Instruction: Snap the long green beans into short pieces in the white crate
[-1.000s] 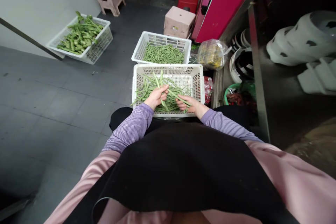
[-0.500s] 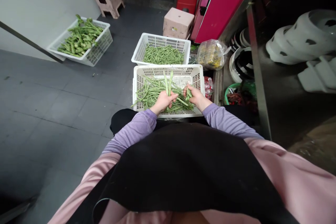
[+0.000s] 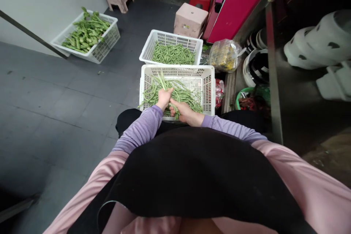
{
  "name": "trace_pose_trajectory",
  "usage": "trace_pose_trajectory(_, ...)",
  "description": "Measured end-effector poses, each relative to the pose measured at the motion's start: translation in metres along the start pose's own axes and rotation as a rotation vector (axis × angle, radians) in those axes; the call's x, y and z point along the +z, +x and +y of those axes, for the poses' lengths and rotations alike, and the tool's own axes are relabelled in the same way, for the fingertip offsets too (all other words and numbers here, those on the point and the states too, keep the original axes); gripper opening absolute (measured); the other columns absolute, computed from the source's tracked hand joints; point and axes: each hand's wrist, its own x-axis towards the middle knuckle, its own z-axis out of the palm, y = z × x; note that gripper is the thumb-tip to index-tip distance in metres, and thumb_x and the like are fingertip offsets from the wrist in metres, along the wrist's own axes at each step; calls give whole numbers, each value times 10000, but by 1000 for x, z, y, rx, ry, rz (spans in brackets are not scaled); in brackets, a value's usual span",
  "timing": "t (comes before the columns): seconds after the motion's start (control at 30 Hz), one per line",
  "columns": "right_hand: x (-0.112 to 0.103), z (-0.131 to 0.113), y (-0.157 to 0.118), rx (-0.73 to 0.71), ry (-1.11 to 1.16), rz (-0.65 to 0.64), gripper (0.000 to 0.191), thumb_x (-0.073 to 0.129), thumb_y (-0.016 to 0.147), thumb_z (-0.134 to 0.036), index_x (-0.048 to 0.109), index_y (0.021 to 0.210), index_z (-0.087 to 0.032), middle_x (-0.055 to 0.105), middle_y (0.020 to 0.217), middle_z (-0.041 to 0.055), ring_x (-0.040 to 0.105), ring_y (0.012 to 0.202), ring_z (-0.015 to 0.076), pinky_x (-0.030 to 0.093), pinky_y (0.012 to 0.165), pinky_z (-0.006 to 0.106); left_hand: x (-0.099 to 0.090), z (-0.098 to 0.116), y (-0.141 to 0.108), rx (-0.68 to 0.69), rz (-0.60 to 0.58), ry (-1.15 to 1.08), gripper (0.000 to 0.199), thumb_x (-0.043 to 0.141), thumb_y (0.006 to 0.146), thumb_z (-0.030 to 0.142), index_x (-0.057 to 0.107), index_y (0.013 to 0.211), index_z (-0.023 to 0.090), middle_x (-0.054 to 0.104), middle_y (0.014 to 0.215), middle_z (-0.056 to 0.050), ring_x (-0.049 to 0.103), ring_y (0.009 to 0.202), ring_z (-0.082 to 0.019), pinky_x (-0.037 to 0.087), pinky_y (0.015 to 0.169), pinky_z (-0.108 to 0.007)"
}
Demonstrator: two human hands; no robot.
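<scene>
a few long green beans (image 3: 162, 79) are sticking up out of the left hand (image 3: 164, 98), above the near basket (image 3: 210, 93), and the left fingers are closing around them. the right hand (image 3: 185, 112) is sitting just beside it, lower and closer to the body, its fingers curling around bean ends near the basket's front rim. whether both hands are gripping the same beans, i cannot tell. beneath the hands, a tangle of loose beans (image 3: 184, 94) is covering the left and middle of the white basket, while its slotted floor is showing toward the right.

directly behind, a second white basket (image 3: 143, 54) is holding shorter bean pieces (image 3: 174, 54). a tied clear bag (image 3: 225, 55) with something yellow inside is lying to the right of it, and a pale pink stool (image 3: 190, 18) is standing behind, near a bright pink cabinet (image 3: 236, 7). farther off to the left, a third white basket (image 3: 106, 44) is resting on the gray tiled floor (image 3: 82, 109), heaping with thick green vegetables (image 3: 87, 31). a black apron (image 3: 197, 175) is covering the person's lap.
</scene>
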Motion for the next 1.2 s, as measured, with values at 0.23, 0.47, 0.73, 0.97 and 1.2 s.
trace_pose_trajectory(0.23,-50,-31,4,83,-61,21,137,677,777,-68,585,819,-160,559,556,-42,496,452,89,491,499,232,-14,29,-1,-346,-389,-427,344,483,976,410,598,882,100,354,495,79,202,339,-18,193,349,-146)
trace_pose_trajectory(0.47,-50,-14,-6,89,-272,-249,285,796,728,-315,561,725,-154,376,489,-98,312,404,48,369,444,218,-11,29,-4,-284,-421,-491,370,492,963,456,622,928,112,389,519,61,260,356,-27,243,361,-147)
trace_pose_trajectory(0.73,-53,-15,-8,-8,-399,-290,347,817,694,-389,547,709,-172,394,486,-87,319,401,57,348,436,226,-10,27,-7,-127,-404,-383,365,496,959,469,581,857,130,452,519,49,332,371,-39,337,391,-166)
trace_pose_trajectory(0.97,-55,-29,9,-298,-68,138,237,656,809,-224,465,671,-203,389,456,-84,324,383,62,379,432,199,-6,17,-16,87,-296,-91,321,645,878,434,552,775,145,474,547,58,429,406,-42,377,388,-159)
trace_pose_trajectory(1.2,-95,-37,33,-309,-153,465,278,618,861,-208,419,667,-209,358,444,-90,320,367,64,311,364,185,-2,12,-33,116,-409,-139,294,650,875,407,511,772,169,408,468,100,284,319,-25,246,325,-160)
